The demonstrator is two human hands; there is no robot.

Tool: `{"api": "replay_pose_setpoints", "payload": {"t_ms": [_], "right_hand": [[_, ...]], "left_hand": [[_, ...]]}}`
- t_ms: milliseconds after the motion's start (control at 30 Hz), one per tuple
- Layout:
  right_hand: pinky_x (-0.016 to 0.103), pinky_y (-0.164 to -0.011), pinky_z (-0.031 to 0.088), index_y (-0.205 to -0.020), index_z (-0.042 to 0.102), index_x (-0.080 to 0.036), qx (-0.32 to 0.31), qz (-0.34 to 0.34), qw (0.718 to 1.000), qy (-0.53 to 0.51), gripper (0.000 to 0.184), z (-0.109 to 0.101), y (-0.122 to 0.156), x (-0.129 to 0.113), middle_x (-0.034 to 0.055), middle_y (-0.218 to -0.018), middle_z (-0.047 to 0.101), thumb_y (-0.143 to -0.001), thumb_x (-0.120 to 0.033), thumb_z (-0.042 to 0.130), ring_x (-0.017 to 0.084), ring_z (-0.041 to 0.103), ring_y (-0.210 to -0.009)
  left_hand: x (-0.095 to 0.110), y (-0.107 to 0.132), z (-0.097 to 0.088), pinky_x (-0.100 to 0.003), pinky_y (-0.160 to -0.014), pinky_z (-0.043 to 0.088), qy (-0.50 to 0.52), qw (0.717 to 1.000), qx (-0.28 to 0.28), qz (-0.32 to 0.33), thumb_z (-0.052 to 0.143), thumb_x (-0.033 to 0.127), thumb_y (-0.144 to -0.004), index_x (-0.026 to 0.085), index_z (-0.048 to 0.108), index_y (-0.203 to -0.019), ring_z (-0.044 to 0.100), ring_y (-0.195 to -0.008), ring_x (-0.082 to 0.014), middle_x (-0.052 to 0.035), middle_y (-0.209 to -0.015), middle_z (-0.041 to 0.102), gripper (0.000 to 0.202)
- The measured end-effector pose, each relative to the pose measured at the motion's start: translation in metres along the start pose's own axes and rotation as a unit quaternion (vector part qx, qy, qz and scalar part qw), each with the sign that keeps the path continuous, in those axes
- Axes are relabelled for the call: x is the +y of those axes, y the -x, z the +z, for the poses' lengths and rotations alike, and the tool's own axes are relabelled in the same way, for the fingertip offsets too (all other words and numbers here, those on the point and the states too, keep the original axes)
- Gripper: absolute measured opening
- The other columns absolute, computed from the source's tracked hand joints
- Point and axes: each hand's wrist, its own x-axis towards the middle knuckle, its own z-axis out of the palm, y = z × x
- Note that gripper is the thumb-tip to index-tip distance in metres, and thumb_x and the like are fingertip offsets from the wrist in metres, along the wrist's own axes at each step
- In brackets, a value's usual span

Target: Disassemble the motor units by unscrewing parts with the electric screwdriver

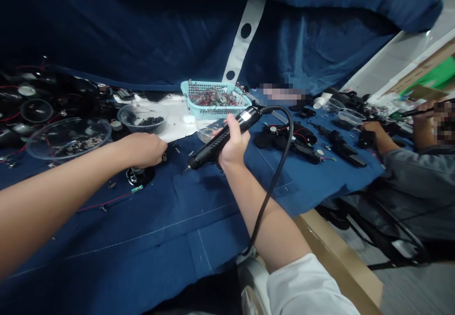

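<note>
An electric screwdriver (220, 140), black with a cord at its back end, lies in my right hand (234, 144), whose fingers wrap round its body. Its bit points down and left toward the blue cloth. My left hand (145, 149) is closed, knuckles up, and its fingertips are mostly hidden; small dark bits show by them, but I cannot make out what it holds. Just under that hand a round black part (140, 176) sits on the cloth. A small green circuit board (137, 189) with a red wire lies close by.
Clear bowls of small dark parts (69, 137) (142, 118) stand at left. A light-blue basket (215, 112) of wired parts is behind the screwdriver. Black housings (284, 139) lie at right, near a co-worker's hand (377, 130). The cord (280, 172) hangs across my right forearm.
</note>
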Motion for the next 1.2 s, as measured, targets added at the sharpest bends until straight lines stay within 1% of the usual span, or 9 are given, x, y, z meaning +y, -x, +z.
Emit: {"api": "replay_pose_setpoints", "payload": {"t_ms": [167, 233, 333, 433, 533, 633, 700, 900, 1200], "right_hand": [[0.030, -0.050, 0.050, -0.085, 0.055, -0.021, 0.029, -0.001, 1.000, 0.003, 0.053, -0.001, -0.006, 0.001, -0.0024, -0.057, 0.058, -0.070, -0.067, 0.078, 0.014, 0.057, -0.050], [0.030, -0.051, 0.050, -0.085, 0.053, -0.022, 0.038, 0.003, 0.999, 0.006, 0.053, -0.001, -0.008, 0.002, -0.0026, -0.059, 0.056, -0.069, -0.067, 0.077, 0.014, 0.058, -0.052], [0.031, -0.051, 0.051, -0.085, 0.052, -0.022, 0.056, 0.010, 0.998, -0.010, 0.053, 0.000, -0.011, 0.001, -0.0029, -0.061, 0.054, -0.069, -0.066, 0.077, 0.014, 0.058, -0.053], [0.031, -0.052, 0.052, -0.085, 0.051, -0.023, 0.091, 0.020, 0.995, -0.043, 0.052, -0.001, -0.014, 0.000, -0.0027, -0.064, 0.053, -0.071, -0.065, 0.077, 0.015, 0.061, -0.056], [0.031, -0.052, 0.052, -0.088, 0.051, -0.022, 0.101, 0.041, 0.992, -0.070, 0.054, -0.002, -0.016, -0.002, -0.0019, -0.067, 0.055, -0.072, -0.067, 0.076, 0.015, 0.062, -0.057], [0.029, -0.054, 0.053, -0.092, 0.050, -0.022, 0.087, 0.053, 0.993, -0.059, 0.053, -0.003, -0.016, -0.003, -0.0019, -0.067, 0.056, -0.079, -0.071, 0.067, 0.014, 0.062, -0.057], [0.029, -0.056, 0.053, -0.092, 0.048, -0.023, 0.076, 0.050, 0.995, -0.049, 0.051, -0.003, -0.013, -0.003, -0.0022, -0.066, 0.055, -0.084, -0.072, 0.061, 0.014, 0.062, -0.057], [0.032, -0.058, 0.055, -0.090, 0.048, -0.024, 0.036, 0.003, 0.999, 0.000, 0.052, 0.000, -0.003, -0.002, -0.0022, -0.064, 0.056, -0.088, -0.076, 0.052, 0.014, 0.061, -0.056], [0.030, -0.056, 0.052, -0.098, 0.052, -0.024, 0.017, -0.035, 0.999, 0.039, 0.050, 0.006, 0.008, -0.002, -0.0021, -0.067, 0.056, -0.088, -0.072, 0.055, 0.014, 0.062, -0.056]], "left_hand": [[0.010, 0.007, -0.010, -0.031, -0.071, 0.046, -0.015, 1.000, 0.014, -0.006, 0.064, 0.021, -0.096, 0.016, 0.073, -0.092, 0.056, -0.067, -0.0157, -0.0014, -0.075, 0.065, 0.011], [0.013, 0.010, -0.015, -0.030, -0.067, 0.040, 0.001, 0.999, 0.043, -0.006, 0.057, 0.016, -0.093, 0.019, 0.076, -0.097, 0.056, -0.066, -0.0163, -0.0038, -0.076, 0.068, 0.019], [0.017, 0.017, -0.024, -0.031, -0.067, 0.040, 0.035, 0.996, 0.085, 0.001, 0.056, 0.021, -0.093, 0.020, 0.077, -0.106, 0.062, -0.070, -0.0188, -0.0059, -0.082, 0.075, 0.025], [0.024, 0.031, -0.028, -0.032, -0.081, 0.050, 0.080, 0.987, 0.136, 0.016, 0.054, 0.029, -0.096, 0.022, 0.074, -0.116, 0.073, -0.089, -0.0200, -0.0057, -0.098, 0.081, 0.030], [0.031, 0.051, -0.023, -0.032, -0.093, 0.055, 0.159, 0.969, 0.190, 0.016, 0.050, 0.038, -0.098, 0.024, 0.073, -0.118, 0.076, -0.099, -0.0188, -0.0041, -0.107, 0.082, 0.034], [0.039, 0.067, -0.010, -0.032, -0.092, 0.059, 0.278, 0.934, 0.226, -0.009, 0.058, 0.045, -0.092, 0.027, 0.073, -0.112, 0.078, -0.097, -0.0187, -0.0008, -0.106, 0.083, 0.031], [0.043, 0.074, -0.002, -0.032, -0.091, 0.061, 0.313, 0.921, 0.229, -0.024, 0.062, 0.046, -0.089, 0.027, 0.073, -0.112, 0.078, -0.092, -0.0184, 0.0006, -0.102, 0.083, 0.032], [0.053, 0.077, 0.007, -0.029, -0.083, 0.060, 0.252, 0.936, 0.245, 0.006, 0.060, 0.042, -0.090, 0.028, 0.074, -0.112, 0.076, -0.077, -0.0154, 0.0049, -0.084, 0.081, 0.030], [0.058, 0.076, 0.010, -0.032, -0.080, 0.060, 0.237, 0.945, 0.225, 0.022, 0.059, 0.042, -0.090, 0.028, 0.074, -0.116, 0.078, -0.081, -0.0188, 0.0010, -0.089, 0.081, 0.033]]}}
